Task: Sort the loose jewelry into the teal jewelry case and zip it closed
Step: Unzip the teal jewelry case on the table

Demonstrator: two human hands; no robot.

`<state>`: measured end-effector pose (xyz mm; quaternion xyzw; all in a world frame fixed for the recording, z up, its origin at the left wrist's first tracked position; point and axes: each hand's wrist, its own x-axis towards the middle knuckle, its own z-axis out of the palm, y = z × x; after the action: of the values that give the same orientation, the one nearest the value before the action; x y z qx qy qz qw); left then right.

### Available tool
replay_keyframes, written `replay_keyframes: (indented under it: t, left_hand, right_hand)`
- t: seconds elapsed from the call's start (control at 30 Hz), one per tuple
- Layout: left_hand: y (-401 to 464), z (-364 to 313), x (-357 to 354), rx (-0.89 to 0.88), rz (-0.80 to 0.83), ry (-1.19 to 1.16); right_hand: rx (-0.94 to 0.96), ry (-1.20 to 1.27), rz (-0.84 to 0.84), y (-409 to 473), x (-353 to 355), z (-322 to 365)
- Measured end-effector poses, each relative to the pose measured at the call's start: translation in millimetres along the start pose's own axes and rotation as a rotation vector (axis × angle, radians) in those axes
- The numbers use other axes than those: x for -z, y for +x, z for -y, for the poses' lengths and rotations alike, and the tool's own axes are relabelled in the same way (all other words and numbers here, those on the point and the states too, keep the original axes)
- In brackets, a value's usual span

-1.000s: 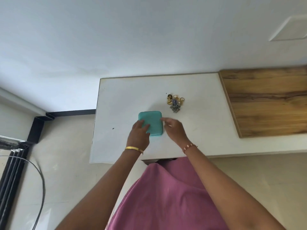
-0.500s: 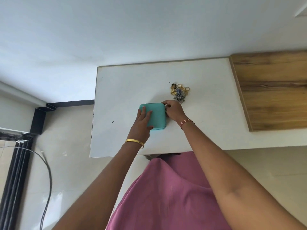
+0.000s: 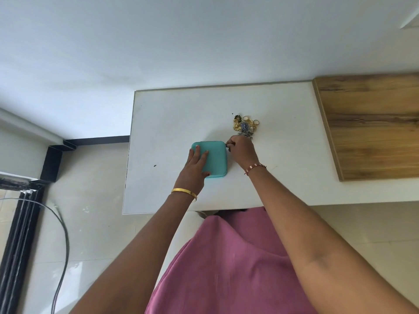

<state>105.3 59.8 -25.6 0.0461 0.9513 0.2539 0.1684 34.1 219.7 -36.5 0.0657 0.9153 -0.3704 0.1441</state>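
Note:
The teal jewelry case (image 3: 216,155) lies flat and closed on the white table (image 3: 172,118). My left hand (image 3: 195,168) rests on its lid with straight fingers, pressing it down. My right hand (image 3: 241,149) is at the case's far right corner, fingers curled and pinching a small dark zipper pull there. A little heap of loose jewelry (image 3: 246,126), gold rings and a blue-silver piece, sits on the table just beyond my right hand.
A wooden panel (image 3: 371,125) adjoins the table on the right. A small dark speck (image 3: 155,165) lies on the table left of the case. On the tiled floor at left stand a black frame (image 3: 22,234) and a cable (image 3: 63,234).
My right hand has slid along the case's right edge to its far corner and closed on the zipper pull. My left hand has moved further onto the lid.

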Motion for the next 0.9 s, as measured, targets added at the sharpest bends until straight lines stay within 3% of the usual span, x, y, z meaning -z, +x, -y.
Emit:
replay_keyframes:
  t: [0.23, 0.47, 0.67, 0.8, 0.9]
  left_hand:
    - [1.2, 1.6, -2.9, -0.002, -0.013, -0.002]
    - [2.7, -0.4, 2.3, 0.027, 0.028, 0.076]
    - [3.5, -1.6, 10.9, 0.046, 0.067, -0.009]
    - [2.0, -1.0, 13.9, 0.012, 0.063, -0.045]
    - [-1.9, 1.9, 16.8, 0.034, -0.088, -0.212]
  right_hand:
    - [0.141, -0.329, -0.065, -61.2, -11.4, -17.0]
    - [0.062, -0.269, -0.066, -109.3, -45.7, -1.0]
    - [0.061, -0.175, -0.022, -111.7, -49.6, 14.2]
    - [0.153, -0.218, -0.142, -114.1, -28.8, 8.6]
    - [0.261, -0.216, -0.245, -101.3, -13.0, 15.0]
